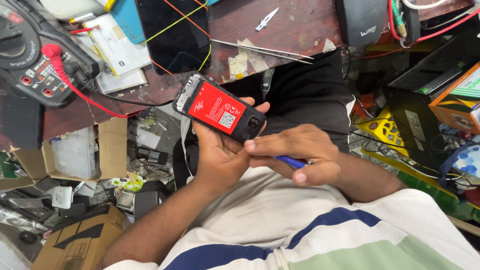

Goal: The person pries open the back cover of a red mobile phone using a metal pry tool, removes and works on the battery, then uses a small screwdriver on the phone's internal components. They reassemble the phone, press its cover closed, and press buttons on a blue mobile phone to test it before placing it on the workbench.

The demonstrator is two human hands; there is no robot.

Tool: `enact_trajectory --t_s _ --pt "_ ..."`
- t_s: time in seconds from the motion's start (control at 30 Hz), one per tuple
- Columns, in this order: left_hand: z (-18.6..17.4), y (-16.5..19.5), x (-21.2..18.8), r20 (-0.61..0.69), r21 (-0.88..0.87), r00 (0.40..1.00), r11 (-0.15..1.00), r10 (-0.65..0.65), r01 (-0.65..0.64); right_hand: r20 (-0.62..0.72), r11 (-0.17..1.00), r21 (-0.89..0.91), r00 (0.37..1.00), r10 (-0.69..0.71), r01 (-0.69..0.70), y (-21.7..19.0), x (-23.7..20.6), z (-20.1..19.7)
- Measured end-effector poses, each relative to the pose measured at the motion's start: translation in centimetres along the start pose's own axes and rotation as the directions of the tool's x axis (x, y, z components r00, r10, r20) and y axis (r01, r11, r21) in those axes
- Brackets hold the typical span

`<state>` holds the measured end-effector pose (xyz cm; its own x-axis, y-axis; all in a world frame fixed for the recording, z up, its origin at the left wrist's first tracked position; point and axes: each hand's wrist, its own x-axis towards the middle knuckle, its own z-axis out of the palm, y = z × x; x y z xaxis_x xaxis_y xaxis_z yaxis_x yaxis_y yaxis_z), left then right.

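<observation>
While the back cover is already off the small phone (219, 107), leaving its red-labelled battery bay bare, nothing else of the phone looks taken apart, so I judge the work to be at an early stage, with the inside not yet opened. The left hand (220, 150) is clamped around the phone, cradling it from below with the fingers wrapped over its lower end, just off the near edge of the wooden surface (295, 25). The right hand (295, 155) is closed on a blue-handled tool (291, 161), pressed against the phone's lower end; its tip is hidden. Beyond the phone lie tweezers (265, 50) and a dark tablet (172, 32); up and left of it sits a multimeter (30, 55).
</observation>
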<state>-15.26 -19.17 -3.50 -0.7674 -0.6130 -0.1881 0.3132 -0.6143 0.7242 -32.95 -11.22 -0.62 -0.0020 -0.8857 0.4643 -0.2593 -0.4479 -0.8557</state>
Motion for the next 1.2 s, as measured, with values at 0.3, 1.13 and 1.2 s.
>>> enact_trajectory --t_s 0.3,1.13,1.2 --pt "-0.1 0.5 0.1 -0.004 0.01 1.0 1.0 -0.023 0.023 0.183 0.968 0.168 0.971 0.157 -0.188 -0.8 0.0 -1.3" --pt "-0.2 0.5 -0.1 0.012 0.039 0.995 0.994 0.101 -0.101 -0.144 0.993 -0.097 0.989 0.045 -0.06 -0.4 -0.2 0.2" --pt "-0.1 0.3 -0.1 0.0 0.034 0.995 0.994 0.1 -0.1 -0.125 0.98 -0.2 0.992 -0.006 -0.019 -0.5 0.0 0.0"
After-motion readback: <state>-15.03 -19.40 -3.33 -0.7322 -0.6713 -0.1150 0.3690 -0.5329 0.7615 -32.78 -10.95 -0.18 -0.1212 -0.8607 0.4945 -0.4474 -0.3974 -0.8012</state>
